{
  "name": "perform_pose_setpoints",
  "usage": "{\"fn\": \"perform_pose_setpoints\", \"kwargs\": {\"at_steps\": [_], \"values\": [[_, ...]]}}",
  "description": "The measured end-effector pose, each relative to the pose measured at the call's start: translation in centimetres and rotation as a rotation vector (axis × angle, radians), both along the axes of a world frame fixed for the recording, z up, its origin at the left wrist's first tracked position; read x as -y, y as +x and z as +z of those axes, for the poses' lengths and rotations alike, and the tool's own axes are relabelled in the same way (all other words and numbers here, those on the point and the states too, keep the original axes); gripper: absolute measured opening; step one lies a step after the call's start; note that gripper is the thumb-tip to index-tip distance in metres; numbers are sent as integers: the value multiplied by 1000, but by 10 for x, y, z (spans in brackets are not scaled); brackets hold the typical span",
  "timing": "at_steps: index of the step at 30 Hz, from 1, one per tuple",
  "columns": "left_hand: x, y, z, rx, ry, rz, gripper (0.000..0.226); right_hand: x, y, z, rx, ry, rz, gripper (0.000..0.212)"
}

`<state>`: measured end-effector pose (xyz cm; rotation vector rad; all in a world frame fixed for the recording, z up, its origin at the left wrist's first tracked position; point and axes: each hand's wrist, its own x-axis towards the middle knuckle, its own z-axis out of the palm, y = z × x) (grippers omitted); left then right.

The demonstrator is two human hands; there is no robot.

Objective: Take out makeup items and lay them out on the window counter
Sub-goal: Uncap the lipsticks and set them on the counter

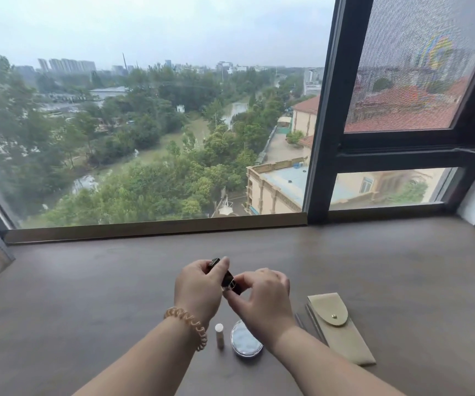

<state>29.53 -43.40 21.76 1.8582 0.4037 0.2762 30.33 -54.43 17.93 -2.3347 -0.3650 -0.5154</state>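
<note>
Left hand [199, 284]: fingers curled round the upper end of a small dark tube [227, 278]. Right hand [262, 298]: thumb and fingers pinch the tube's lower end. The tube is tilted and held between both hands above the brown surface [87, 295], clear of it. A coiled amber band [187, 324] sits on the left wrist. On the surface nearer the person, a small pale vial [219, 335] stands upright just beside a round clear case [246, 341]. To the right, two thin metal tools [313, 324] lie alongside a beige snap pouch [336, 324]. A window [145, 124] rises beyond the far edge.
</note>
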Motion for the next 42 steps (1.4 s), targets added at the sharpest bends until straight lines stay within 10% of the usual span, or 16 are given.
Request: {"fn": "perform_pose_setpoints", "kwargs": {"at_steps": [6,21,42], "values": [[-60,1,94,239,-320,450,32,47,-13,-51,-127,-120,-166,19],[-14,-14,-33,-75,-325,-173,17,11,-17,-25,-343,408,4,17],[-19,-23,-39,5,-480,-168,11,-1,-27,-25,-833,1009,332,40]]}}
